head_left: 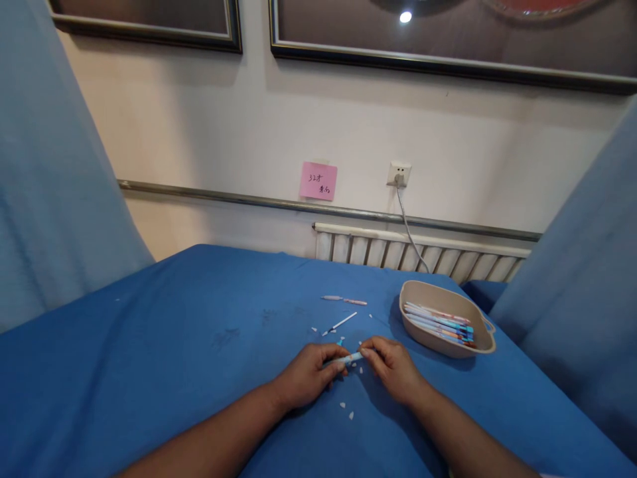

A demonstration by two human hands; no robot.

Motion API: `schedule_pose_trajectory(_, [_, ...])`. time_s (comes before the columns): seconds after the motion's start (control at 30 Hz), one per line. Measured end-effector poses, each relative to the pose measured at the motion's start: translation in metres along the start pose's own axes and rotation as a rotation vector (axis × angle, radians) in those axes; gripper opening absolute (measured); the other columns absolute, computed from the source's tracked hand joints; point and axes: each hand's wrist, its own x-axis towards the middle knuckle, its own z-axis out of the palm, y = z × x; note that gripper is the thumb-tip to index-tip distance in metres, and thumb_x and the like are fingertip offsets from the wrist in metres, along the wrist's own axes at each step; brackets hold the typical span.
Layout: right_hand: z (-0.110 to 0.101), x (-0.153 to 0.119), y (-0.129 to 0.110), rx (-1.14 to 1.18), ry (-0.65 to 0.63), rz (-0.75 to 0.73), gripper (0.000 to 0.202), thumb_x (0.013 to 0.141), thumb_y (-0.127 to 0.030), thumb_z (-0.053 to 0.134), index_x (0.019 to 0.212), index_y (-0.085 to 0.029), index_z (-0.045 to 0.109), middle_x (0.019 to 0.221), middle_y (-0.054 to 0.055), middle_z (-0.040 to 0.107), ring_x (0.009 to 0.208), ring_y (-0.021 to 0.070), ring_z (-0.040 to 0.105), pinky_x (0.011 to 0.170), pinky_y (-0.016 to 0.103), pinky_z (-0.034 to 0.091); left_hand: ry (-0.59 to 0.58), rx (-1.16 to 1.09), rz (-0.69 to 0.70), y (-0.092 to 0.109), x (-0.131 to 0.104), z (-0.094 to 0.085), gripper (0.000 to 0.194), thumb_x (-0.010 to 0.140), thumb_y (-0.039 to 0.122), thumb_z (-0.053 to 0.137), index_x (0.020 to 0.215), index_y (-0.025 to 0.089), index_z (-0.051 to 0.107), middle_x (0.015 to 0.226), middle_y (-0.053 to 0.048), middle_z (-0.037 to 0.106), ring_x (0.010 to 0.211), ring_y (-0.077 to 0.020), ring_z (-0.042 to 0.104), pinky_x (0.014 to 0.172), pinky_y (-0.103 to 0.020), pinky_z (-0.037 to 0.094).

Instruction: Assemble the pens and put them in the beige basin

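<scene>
Between my two hands, a light-blue pen barrel (352,358) is held level just above the blue cloth. My left hand (312,372) pinches its left end, and my right hand (391,368) grips the right end with thumb and fingers. Small white bits (343,405) lie scattered on the cloth around and below the hands. Beyond them rests a thin white pen refill (343,322) with a dark tip. Farther back are a pale pen part (332,297) and a pinkish one (355,302). A small bright-blue piece (340,342) sits close to my left fingers.
A beige basket (413,289) holding several pens (438,322) stands at the right. Blue cloth (174,345) covers the table. Curtains (54,166) hang on both sides. Behind are a radiator (378,249), a metal rail (239,198), a pink note (318,181) and a plugged socket (399,174).
</scene>
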Motion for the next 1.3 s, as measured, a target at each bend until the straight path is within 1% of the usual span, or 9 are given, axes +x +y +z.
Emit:
schedule_pose_trajectory(0.1, [0.003,-0.002,0.001,-0.041,-0.034,0.050,0.032,0.091,-0.037,0.039,0.072,-0.019,0.058,0.057,-0.001,0.054,0.053,0.0123,0.048,0.052,0.023,0.035,0.039,0.167,0.091,0.006,-0.003,-0.001,0.020,0.085,0.029,0.050,0.093,0.022,0.067,0.083,-0.001,0.065,0.075,-0.0164,0.055,0.069,-0.023,0.040])
schedule_pose_trajectory(0.27, [0.001,-0.004,-0.008,0.050,-0.077,-0.008,0.019,0.083,-0.034,0.053,0.097,-0.021,0.056,0.080,0.002,0.062,0.068,0.0144,0.056,0.062,0.024,0.041,-0.014,0.053,0.040,-0.001,-0.002,0.000,0.022,0.087,0.032,0.048,0.090,0.019,0.064,0.075,0.000,0.062,0.063,-0.0126,0.052,0.058,-0.019,0.040])
schedule_pose_trajectory(0.4, [-0.001,-0.005,-0.015,0.014,-0.072,-0.115,0.013,0.086,-0.029,0.050,0.082,-0.020,0.058,0.078,0.001,0.060,0.072,0.0137,0.056,0.066,0.024,0.040,-0.048,-0.008,0.000,-0.002,-0.002,0.004,0.023,0.087,0.033,0.047,0.094,0.017,0.062,0.080,-0.001,0.063,0.063,-0.0122,0.054,0.058,-0.020,0.041])
schedule_pose_trajectory(0.57, [0.001,-0.005,-0.012,-0.097,-0.119,-0.047,0.028,0.088,-0.035,0.045,0.070,-0.020,0.058,0.067,0.001,0.060,0.065,0.0142,0.056,0.062,0.024,0.038,0.076,0.123,0.094,0.005,-0.006,0.006,0.032,0.083,0.030,0.054,0.114,0.023,0.055,0.095,-0.004,0.066,0.087,-0.0211,0.059,0.076,-0.027,0.042])
schedule_pose_trajectory(0.73, [0.002,-0.006,-0.016,0.068,-0.097,-0.016,0.017,0.083,-0.036,0.053,0.091,-0.020,0.056,0.083,0.002,0.063,0.072,0.0147,0.057,0.063,0.023,0.041,0.102,0.079,0.100,0.004,-0.006,0.006,0.033,0.084,0.032,0.054,0.116,0.023,0.053,0.093,-0.005,0.067,0.086,-0.0221,0.061,0.077,-0.029,0.042])
schedule_pose_trajectory(0.83, [0.001,-0.006,-0.017,0.063,-0.078,-0.054,0.013,0.084,-0.032,0.051,0.084,-0.020,0.056,0.079,0.001,0.061,0.072,0.0143,0.055,0.065,0.024,0.041,0.116,0.080,0.092,0.003,-0.006,0.006,0.033,0.084,0.031,0.054,0.116,0.022,0.052,0.092,-0.005,0.068,0.085,-0.0212,0.061,0.077,-0.029,0.042])
schedule_pose_trajectory(1.0, [0.003,-0.005,-0.013,-0.036,-0.128,-0.035,0.030,0.089,-0.035,0.042,0.070,-0.020,0.058,0.066,0.001,0.060,0.063,0.0142,0.054,0.062,0.025,0.039,0.079,0.208,0.106,0.005,-0.009,0.007,0.035,0.086,0.027,0.051,0.121,0.024,0.049,0.102,-0.006,0.066,0.094,-0.0227,0.060,0.081,-0.029,0.041])
schedule_pose_trajectory(1.13, [0.004,-0.006,-0.014,0.060,-0.103,0.000,0.015,0.082,-0.033,0.055,0.089,-0.020,0.057,0.078,0.001,0.062,0.069,0.0143,0.056,0.062,0.023,0.040,0.095,0.219,0.113,0.002,-0.008,0.006,0.036,0.086,0.031,0.051,0.121,0.023,0.048,0.098,-0.006,0.067,0.089,-0.0221,0.061,0.078,-0.028,0.042])
schedule_pose_trajectory(1.3, [0.004,-0.006,-0.015,0.043,-0.092,-0.040,0.011,0.084,-0.027,0.051,0.079,-0.020,0.058,0.077,0.001,0.063,0.072,0.0142,0.057,0.066,0.024,0.040,0.094,0.188,0.123,0.002,-0.007,0.006,0.036,0.087,0.032,0.050,0.122,0.022,0.046,0.097,-0.005,0.068,0.089,-0.0214,0.061,0.080,-0.028,0.041])
